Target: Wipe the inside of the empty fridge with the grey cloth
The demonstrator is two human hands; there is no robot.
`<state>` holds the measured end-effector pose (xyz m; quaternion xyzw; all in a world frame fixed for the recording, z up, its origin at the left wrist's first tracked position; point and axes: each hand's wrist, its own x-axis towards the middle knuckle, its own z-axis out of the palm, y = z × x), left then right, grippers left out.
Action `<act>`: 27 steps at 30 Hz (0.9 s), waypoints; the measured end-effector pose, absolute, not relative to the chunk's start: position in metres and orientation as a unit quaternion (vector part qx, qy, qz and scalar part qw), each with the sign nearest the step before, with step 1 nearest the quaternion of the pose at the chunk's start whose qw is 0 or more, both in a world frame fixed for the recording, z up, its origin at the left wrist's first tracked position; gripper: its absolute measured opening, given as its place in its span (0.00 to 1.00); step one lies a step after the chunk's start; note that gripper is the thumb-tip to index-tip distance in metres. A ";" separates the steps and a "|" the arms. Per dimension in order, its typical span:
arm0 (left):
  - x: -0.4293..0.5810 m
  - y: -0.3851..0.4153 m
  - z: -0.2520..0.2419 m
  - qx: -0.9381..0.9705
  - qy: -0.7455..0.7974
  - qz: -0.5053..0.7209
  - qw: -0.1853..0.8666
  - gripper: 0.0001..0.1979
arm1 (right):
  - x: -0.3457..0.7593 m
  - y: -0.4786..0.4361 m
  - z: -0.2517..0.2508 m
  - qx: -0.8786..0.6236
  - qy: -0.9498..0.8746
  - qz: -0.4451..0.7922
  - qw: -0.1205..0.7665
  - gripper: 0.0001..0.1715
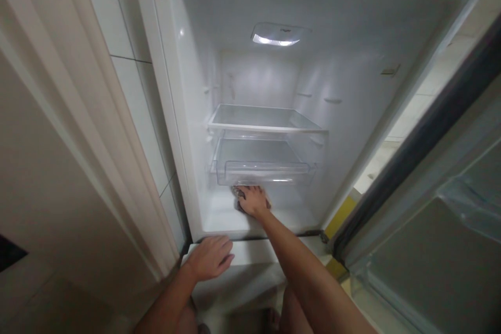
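Inside the open fridge (188, 115), my right hand (252, 200) presses a bunched, dark patterned cloth (243, 209) against the white fridge floor (223, 218). Its fingers lie over the cloth, which pokes out on both sides of the hand. Just above that hand is the clear plastic drawer front (266, 172). My left hand (211, 258) rests on the white ledge (250, 251) below the fridge opening, its fingers curled in loosely and nothing visible in them.
Two glass shelves, the upper shelf (262, 116) and lower shelf (254, 150), span the compartment. A lit lamp (276, 39) is on the ceiling. The open door (438, 240) with its dark seal stands at right. A beige folding panel (97, 115) and tiled wall (136, 99) stand left.
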<state>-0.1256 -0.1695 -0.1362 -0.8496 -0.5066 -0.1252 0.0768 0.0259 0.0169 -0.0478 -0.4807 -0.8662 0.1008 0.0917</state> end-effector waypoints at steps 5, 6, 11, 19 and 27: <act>-0.126 -0.173 -0.132 -0.849 -0.504 -0.135 0.082 0.08 | 0.002 -0.004 -0.053 -0.311 -0.926 0.183 0.107 0.27; -0.126 -0.174 -0.132 -0.850 -0.502 -0.138 0.085 0.09 | 0.010 0.000 -0.054 -0.285 -0.931 0.198 0.109 0.27; -0.128 -0.173 -0.138 -0.853 -0.491 -0.151 0.096 0.14 | 0.069 0.043 -0.054 -0.384 -0.900 0.174 0.114 0.27; -0.128 -0.169 -0.144 -0.852 -0.501 -0.124 0.092 0.19 | 0.014 0.039 -0.056 -0.519 -0.844 0.102 0.086 0.29; -0.128 -0.170 -0.142 -0.851 -0.502 -0.125 0.086 0.19 | -0.023 -0.005 -0.057 -0.332 -0.918 0.180 0.117 0.25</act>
